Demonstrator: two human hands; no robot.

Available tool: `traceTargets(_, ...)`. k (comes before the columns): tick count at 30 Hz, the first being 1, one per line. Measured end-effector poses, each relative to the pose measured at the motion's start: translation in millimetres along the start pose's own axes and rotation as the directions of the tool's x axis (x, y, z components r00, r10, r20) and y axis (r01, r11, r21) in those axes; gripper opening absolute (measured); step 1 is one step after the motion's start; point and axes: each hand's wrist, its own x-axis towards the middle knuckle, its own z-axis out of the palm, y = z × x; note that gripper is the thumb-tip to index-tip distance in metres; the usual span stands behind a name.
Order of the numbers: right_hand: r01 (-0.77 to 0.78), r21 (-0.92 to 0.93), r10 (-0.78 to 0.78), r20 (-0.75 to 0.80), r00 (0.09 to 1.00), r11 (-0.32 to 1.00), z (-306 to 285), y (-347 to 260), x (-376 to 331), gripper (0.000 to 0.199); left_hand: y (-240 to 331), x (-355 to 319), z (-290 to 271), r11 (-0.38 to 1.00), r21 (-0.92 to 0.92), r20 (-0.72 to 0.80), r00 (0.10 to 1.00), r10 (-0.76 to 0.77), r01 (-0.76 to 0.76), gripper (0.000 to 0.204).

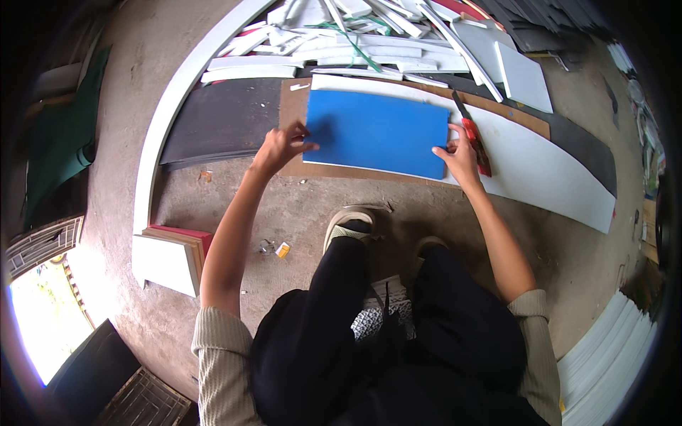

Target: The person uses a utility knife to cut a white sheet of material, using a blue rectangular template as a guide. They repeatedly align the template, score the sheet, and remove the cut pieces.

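Observation:
A blue rectangular sheet (376, 131) lies on a long white board (547, 167) and a brown cardboard panel (293, 106) on the concrete floor. My left hand (280, 145) pinches the sheet's left edge near its lower corner. My right hand (458, 153) rests on the sheet's right edge and grips a red utility knife (474, 142), whose blade points away from me along that edge. My legs and sandalled feet (349, 221) sit just below the sheet.
A heap of white offcut strips (369, 35) lies beyond the sheet. A curved white arch piece (167, 113) and dark sheets (220, 121) are to the left, stacked boards (170, 255) near my left elbow, white panels (611, 355) at lower right.

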Motion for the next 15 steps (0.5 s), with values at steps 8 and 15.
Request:
traceTargets(8,0.000,-0.002,0.001,0.028,1.000,1.000,3,-5,0,0.060,-16,48,-6,0.978,0.186,0.131,0.984,-0.120,0.095,0.048)
traceTargets(15,-0.040,0.014,0.040,0.039,0.998,0.999,-3,3,2,0.060,-4,41,3,0.988,0.112,0.016,0.994,-0.110,0.108,0.048)
